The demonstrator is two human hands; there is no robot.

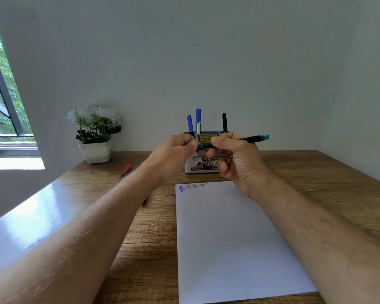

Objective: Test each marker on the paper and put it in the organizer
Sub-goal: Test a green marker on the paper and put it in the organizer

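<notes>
Paper (233, 238) under hands gripping a black, teal-ended marker (253, 139).

A plain, pale white wall (206, 51) fills the back of the room and meets a second pale wall (360, 106) at the right. At the left edge, a window with a dark metal frame (2, 84) shows green foliage outside; daylight falls on its white sill (13, 163) and glares off the brown wood-grain counter (151, 238). A white square pot of white artificial flowers (96, 132) stands at the counter's back left.

Organizer (203, 166) and plant pot (96, 152) block the table's (154, 227) far edge.
</notes>
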